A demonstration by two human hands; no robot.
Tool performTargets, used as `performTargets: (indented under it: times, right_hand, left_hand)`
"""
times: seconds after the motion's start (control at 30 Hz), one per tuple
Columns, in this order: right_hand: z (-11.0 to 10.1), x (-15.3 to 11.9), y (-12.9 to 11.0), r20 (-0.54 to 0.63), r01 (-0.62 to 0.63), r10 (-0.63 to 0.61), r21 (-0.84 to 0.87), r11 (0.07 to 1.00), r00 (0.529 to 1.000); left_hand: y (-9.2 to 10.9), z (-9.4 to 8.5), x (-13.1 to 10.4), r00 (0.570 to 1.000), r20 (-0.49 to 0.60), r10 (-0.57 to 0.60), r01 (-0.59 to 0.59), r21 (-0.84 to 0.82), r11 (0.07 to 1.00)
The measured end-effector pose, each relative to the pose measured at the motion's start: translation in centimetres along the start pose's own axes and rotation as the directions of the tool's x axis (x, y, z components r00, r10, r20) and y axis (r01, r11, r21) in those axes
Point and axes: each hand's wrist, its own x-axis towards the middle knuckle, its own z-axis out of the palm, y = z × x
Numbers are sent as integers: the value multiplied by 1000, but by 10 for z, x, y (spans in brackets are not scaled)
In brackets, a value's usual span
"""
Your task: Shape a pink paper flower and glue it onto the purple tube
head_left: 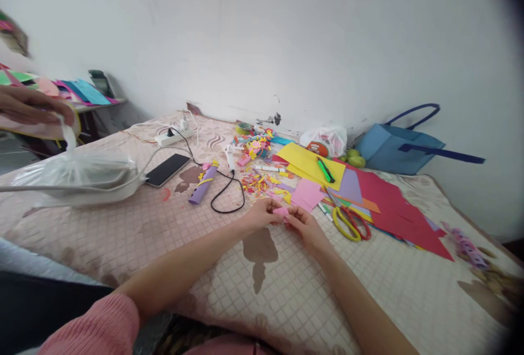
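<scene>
A small piece of pink paper [281,212] is pinched between both hands above the quilted table cover. My left hand [262,214] grips its left side with closed fingertips. On its right side, my right hand [302,223] holds it between thumb and fingers. Just beyond the hands lie colourful paper scraps [260,184] and a larger pink sheet [307,194]. Scissors [346,223] with yellow and red handles rest to the right of my right hand. A purple paper tube [203,183] with yellow strips lies to the left, beyond my left hand.
A phone [167,170], power strip [174,136] and white glue gun [230,157] with a black cord lie left. Another person's hand [36,105] is by a plastic bag [90,177]. Red sheets [403,210], a green cutter [325,170] and a blue bag [399,148] are right.
</scene>
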Motion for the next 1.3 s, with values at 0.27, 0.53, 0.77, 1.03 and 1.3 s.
performTargets:
  times: [0.27, 0.53, 0.77, 1.03, 1.3]
  right_hand:
    - [-3, 2, 3, -58, 16, -17, -29, 999, 998]
    - [0, 3, 3, -29, 101, -104, -93, 991, 994]
    - [-2, -1, -8, -107, 383, -529, -573, 725, 842]
    - [-5, 2, -4, 202, 546, -633, -730, 411, 747]
    - [-4, 2, -3, 214, 555, -620, -712, 430, 755]
  left_hand:
    - [-3, -1, 2, 999, -3, 45, -45, -2, 999]
    - [-5, -4, 4, 998, -39, 47, -43, 81, 996]
    - [8, -4, -1, 972, 84, -218, 233, -309, 922]
    - [6, -8, 2, 983, -6, -186, 170, -370, 913]
    - [9, -4, -1, 993, -27, -112, 102, -246, 964]
